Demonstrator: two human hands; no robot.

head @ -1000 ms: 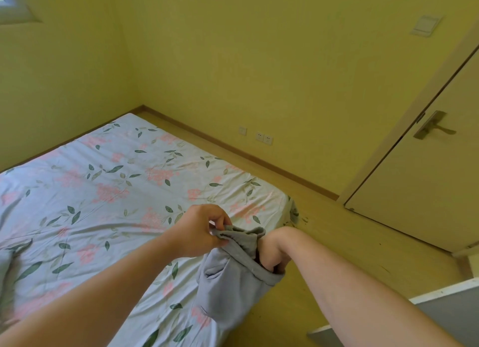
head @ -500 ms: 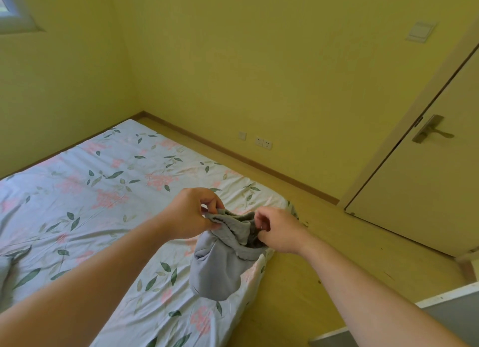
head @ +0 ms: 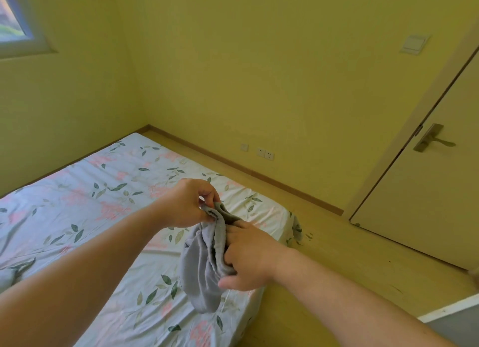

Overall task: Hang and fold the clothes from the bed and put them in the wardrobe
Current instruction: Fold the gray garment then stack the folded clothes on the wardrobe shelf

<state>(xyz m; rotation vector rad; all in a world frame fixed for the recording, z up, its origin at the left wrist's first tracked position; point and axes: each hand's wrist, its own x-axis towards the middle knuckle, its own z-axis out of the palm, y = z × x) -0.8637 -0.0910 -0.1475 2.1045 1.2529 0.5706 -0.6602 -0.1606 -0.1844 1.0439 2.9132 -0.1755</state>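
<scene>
Farthest left, lying on the bed well apart from both hands, is another grey piece of clothing, only partly in view.

The left hand is raised over the flowered sheet. Its fingers and thumb are closed in a narrow pinch on the bunched top edge of the grey garment, so the cloth starts right at those fingertips.

From that pinch the garment runs downward and a little toward the person. Its long axis is close to vertical, and its loose rounded end hangs free below both hands, over the near corner of the bed and not resting on it.

The right hand sits lower, touching the garment's right side about halfway down. Its fingers are tucked into the folds and its thumb is curled under the edge, so it too holds cloth.

The garment therefore lies below the left fingers and just to the left of the right ones. My judgement is that the next move turns on this. The right hand is nearer the hanging half, so it is better placed to draw the cloth sideways and open it flat for folding, while the left hand keeps the top edge.
</scene>
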